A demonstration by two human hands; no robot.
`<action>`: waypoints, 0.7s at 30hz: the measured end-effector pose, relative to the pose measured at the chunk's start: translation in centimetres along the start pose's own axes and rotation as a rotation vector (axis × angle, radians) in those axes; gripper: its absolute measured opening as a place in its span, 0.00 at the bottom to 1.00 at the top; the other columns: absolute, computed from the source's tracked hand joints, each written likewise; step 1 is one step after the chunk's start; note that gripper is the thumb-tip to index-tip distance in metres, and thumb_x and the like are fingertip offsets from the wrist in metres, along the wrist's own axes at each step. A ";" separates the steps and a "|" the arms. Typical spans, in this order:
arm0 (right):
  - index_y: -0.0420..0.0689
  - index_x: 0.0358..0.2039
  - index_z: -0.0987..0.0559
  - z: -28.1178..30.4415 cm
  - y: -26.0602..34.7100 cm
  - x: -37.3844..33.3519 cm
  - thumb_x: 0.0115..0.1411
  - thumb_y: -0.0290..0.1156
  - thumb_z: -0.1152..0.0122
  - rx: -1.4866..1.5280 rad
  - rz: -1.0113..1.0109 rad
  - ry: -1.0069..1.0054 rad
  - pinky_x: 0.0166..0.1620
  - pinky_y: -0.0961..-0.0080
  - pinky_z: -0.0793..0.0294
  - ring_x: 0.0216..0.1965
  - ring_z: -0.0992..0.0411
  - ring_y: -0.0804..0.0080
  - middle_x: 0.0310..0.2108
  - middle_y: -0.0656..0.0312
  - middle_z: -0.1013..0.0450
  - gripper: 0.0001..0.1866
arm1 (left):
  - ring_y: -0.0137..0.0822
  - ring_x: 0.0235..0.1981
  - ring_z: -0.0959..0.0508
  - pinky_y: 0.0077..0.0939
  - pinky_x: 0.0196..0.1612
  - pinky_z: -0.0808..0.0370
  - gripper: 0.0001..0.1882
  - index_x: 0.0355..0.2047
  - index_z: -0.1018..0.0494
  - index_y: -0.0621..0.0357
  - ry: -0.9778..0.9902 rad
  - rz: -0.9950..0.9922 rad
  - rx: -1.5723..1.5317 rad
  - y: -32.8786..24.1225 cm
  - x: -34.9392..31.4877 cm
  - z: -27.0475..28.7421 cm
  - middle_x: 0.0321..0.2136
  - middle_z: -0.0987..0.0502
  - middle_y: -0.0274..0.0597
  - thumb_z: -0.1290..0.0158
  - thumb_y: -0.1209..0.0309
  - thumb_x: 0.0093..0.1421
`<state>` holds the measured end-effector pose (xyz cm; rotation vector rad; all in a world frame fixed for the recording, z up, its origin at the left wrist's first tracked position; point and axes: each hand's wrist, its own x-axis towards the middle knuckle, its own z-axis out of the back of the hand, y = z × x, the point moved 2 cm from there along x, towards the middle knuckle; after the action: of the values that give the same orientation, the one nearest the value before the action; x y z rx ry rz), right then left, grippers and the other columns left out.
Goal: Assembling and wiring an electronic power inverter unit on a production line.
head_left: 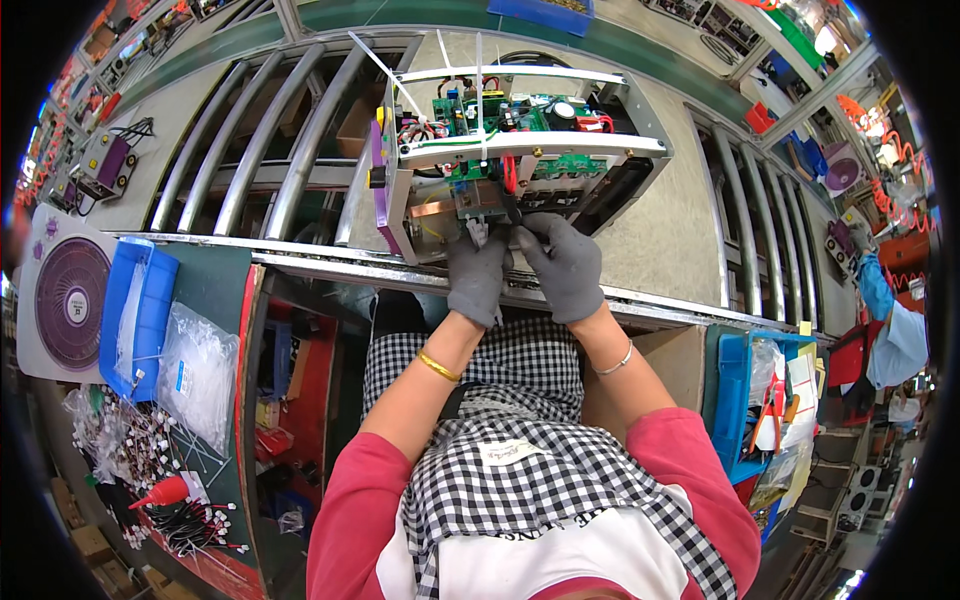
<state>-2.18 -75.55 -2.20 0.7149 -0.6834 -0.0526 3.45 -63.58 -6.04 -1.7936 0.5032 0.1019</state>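
Observation:
An open-sided machine chassis (530, 147) with a purple front panel (398, 222) stands on the bench before me, its green circuit boards (520, 115) exposed. Both my hands wear grey gloves and work at its near side. My left hand (477, 275) has its fingers closed around a small light-grey connector (478, 233), just below a copper-coloured part (432, 209). Close beside it, my right hand (566, 268) pinches with thumb and forefinger by a black cable (514, 211); its fingertips hide what lies between them. White cable ties (481, 95) stick up from the chassis frame.
Metal rollers (255, 150) flank the bench plate on the left, and more rollers (752, 210) on the right. A blue bin (138, 318), bagged cable ties (198, 375) and bundled wires (190, 525) lie at left. At right sits a blue tray (735, 400) with tools.

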 end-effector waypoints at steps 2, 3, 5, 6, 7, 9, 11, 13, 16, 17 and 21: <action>0.44 0.39 0.17 -0.5 -0.2 0.0 0.60 0.30 0.30 -0.004 0.068 -0.044 0.32 0.68 0.22 0.30 0.19 0.57 0.33 0.54 0.19 0.08 | 0.22 0.12 0.37 0.20 0.13 0.41 0.08 0.31 0.26 0.52 0.012 0.009 0.000 0.2 0.0 0.3 0.16 0.32 0.28 0.43 0.64 0.65; 0.44 0.39 0.17 -0.6 -0.3 0.1 0.60 0.30 0.30 0.002 0.092 -0.055 0.32 0.67 0.22 0.30 0.19 0.56 0.33 0.54 0.19 0.08 | 0.22 0.12 0.37 0.20 0.13 0.41 0.08 0.32 0.26 0.52 0.013 0.020 -0.004 0.3 0.1 0.4 0.16 0.33 0.28 0.44 0.64 0.66; 0.44 0.40 0.17 -0.5 -0.4 0.1 0.60 0.29 0.30 0.011 0.113 -0.061 0.33 0.67 0.21 0.31 0.19 0.56 0.33 0.54 0.19 0.08 | 0.22 0.11 0.39 0.20 0.12 0.42 0.07 0.34 0.26 0.53 0.082 0.097 -0.091 0.7 0.4 0.8 0.15 0.35 0.26 0.46 0.65 0.67; 0.43 0.40 0.17 -0.3 -0.4 0.1 0.60 0.29 0.30 0.015 0.111 -0.056 0.34 0.67 0.21 0.31 0.19 0.56 0.34 0.53 0.19 0.09 | 0.21 0.11 0.40 0.19 0.12 0.43 0.06 0.35 0.26 0.53 0.150 0.164 -0.174 0.8 0.5 1.3 0.15 0.36 0.25 0.47 0.66 0.68; 0.43 0.41 0.17 -0.1 -0.3 0.1 0.60 0.29 0.30 0.023 0.107 -0.051 0.34 0.67 0.21 0.32 0.19 0.55 0.34 0.53 0.18 0.09 | 0.21 0.10 0.42 0.18 0.11 0.44 0.06 0.36 0.26 0.53 0.223 0.220 -0.256 1.0 0.7 1.8 0.14 0.37 0.24 0.48 0.66 0.69; 0.42 0.42 0.17 0.4 -0.3 0.1 0.61 0.28 0.31 0.042 0.063 -0.001 0.35 0.67 0.20 0.33 0.19 0.55 0.35 0.52 0.18 0.10 | 0.20 0.10 0.43 0.17 0.10 0.46 0.05 0.38 0.27 0.53 0.445 0.322 -0.508 1.0 1.4 2.3 0.14 0.40 0.23 0.50 0.67 0.71; 0.41 0.43 0.17 1.0 -0.2 0.1 0.61 0.28 0.32 0.060 0.037 0.040 0.35 0.68 0.20 0.33 0.18 0.56 0.35 0.52 0.18 0.10 | 0.20 0.09 0.45 0.16 0.09 0.47 0.05 0.39 0.27 0.52 0.579 0.379 -0.673 1.4 1.7 2.3 0.14 0.43 0.23 0.51 0.68 0.73; 0.40 0.43 0.17 1.5 -0.1 0.4 0.62 0.29 0.32 0.071 0.032 0.070 0.36 0.70 0.20 0.33 0.18 0.59 0.35 0.53 0.18 0.10 | 0.20 0.09 0.45 0.15 0.09 0.48 0.06 0.39 0.27 0.51 0.615 0.401 -0.736 1.9 1.9 2.0 0.14 0.44 0.23 0.51 0.67 0.74; 0.40 0.44 0.17 2.2 -0.5 0.7 0.63 0.29 0.33 0.257 -0.162 0.188 0.37 0.73 0.21 0.32 0.18 0.66 0.34 0.55 0.18 0.11 | 0.21 0.09 0.46 0.16 0.09 0.47 0.06 0.39 0.27 0.50 0.593 0.327 -0.771 2.5 1.7 1.1 0.15 0.44 0.24 0.51 0.65 0.74; 0.40 0.44 0.17 2.3 -0.6 0.8 0.63 0.29 0.33 0.291 -0.179 0.206 0.37 0.74 0.21 0.32 0.19 0.68 0.34 0.56 0.17 0.11 | 0.21 0.10 0.45 0.16 0.10 0.47 0.07 0.37 0.28 0.49 0.563 0.329 -0.786 2.7 1.7 0.9 0.15 0.43 0.24 0.48 0.63 0.73; 0.39 0.44 0.17 2.7 -0.9 1.3 0.64 0.30 0.33 0.327 -0.226 0.275 0.39 0.76 0.21 0.33 0.20 0.74 0.35 0.57 0.17 0.11 | 0.21 0.11 0.44 0.16 0.11 0.48 0.12 0.32 0.29 0.46 0.508 0.313 -0.814 3.0 1.8 0.5 0.15 0.41 0.24 0.42 0.58 0.70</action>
<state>-2.59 -78.16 -0.53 1.0899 -0.3474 -0.0494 4.04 -64.18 -9.47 -2.5317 1.2371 0.0689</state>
